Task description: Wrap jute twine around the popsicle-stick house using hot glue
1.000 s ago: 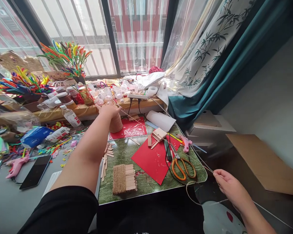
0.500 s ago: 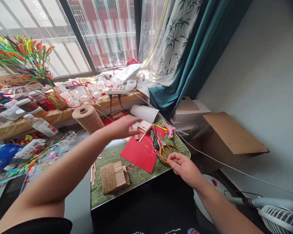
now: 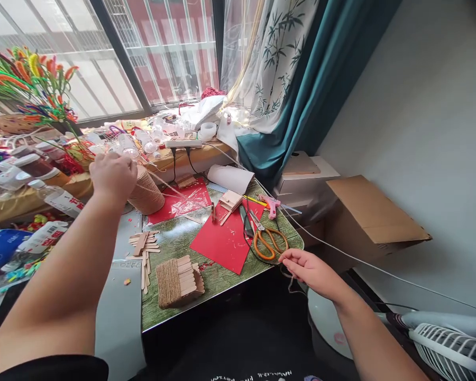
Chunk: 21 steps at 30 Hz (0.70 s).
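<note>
My left hand (image 3: 113, 176) is closed over the top of a cone-shaped spool of jute twine (image 3: 146, 193) standing at the back of the table. A thin strand of twine (image 3: 170, 189) runs from the spool across the table toward my right hand (image 3: 307, 268). That hand hovers just off the table's front right corner, fingers pinched on the twine end. Orange-handled scissors (image 3: 267, 241) lie beside it on the green mat (image 3: 222, 272). A popsicle-stick piece wrapped in twine (image 3: 176, 282) sits near the front edge.
Red paper sheets (image 3: 222, 242), loose popsicle sticks (image 3: 145, 251), a pink glue gun (image 3: 270, 204) and a small stick box (image 3: 230, 200) lie on the mat. Bottles and pipe-cleaner flowers (image 3: 27, 79) crowd the windowsill. A cardboard box (image 3: 371, 211) and a white fan (image 3: 448, 344) stand at the right.
My left hand went from over the middle of the table back to the top of the twine spool. My right hand stayed near the scissors, pinching twine. The view shifted slightly.
</note>
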Motion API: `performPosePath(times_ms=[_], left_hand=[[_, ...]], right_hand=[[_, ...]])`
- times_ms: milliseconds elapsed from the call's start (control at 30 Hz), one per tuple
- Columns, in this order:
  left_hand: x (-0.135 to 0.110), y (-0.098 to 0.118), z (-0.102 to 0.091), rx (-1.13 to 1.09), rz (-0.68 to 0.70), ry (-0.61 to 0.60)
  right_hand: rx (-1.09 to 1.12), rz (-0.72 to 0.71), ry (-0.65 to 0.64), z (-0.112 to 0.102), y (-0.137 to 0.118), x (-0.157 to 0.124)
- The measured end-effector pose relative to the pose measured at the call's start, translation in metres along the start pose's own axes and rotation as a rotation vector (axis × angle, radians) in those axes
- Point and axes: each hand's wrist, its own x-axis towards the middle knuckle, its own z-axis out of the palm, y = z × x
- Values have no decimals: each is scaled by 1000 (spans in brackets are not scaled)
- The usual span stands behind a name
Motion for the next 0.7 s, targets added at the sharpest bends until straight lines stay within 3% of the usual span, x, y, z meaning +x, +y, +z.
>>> performPosePath(times_ms=[33, 100, 200, 267, 333, 400, 467, 567, 633, 700], left_hand=[[0, -2, -2, 35, -4, 7], [-10, 18, 4, 49, 74, -30], [-47, 95, 25, -20, 372, -205], [-78, 154, 39, -153, 647, -453], [-99, 196, 49, -221, 696, -663], [-100, 209, 53, -208, 659, -657], [-82, 190, 49, -203, 588, -594], [-36, 125, 25, -148, 331, -357], [-7, 77, 2, -62, 83, -114], [13, 42, -20, 40, -21, -41]], right_hand=[[6, 6, 33, -3, 3, -1], [24, 1, 94, 1, 1, 1], [-31, -113, 131, 25, -19, 12], [-75, -206, 116, 44, -40, 21], [-109, -273, 125, 56, -57, 27], [-116, -303, 137, 55, -65, 31], [-75, -276, 103, 44, -61, 33], [44, -175, 86, 15, -37, 31], [87, -141, 183, -2, -19, 27], [85, -143, 289, -12, -9, 24]])
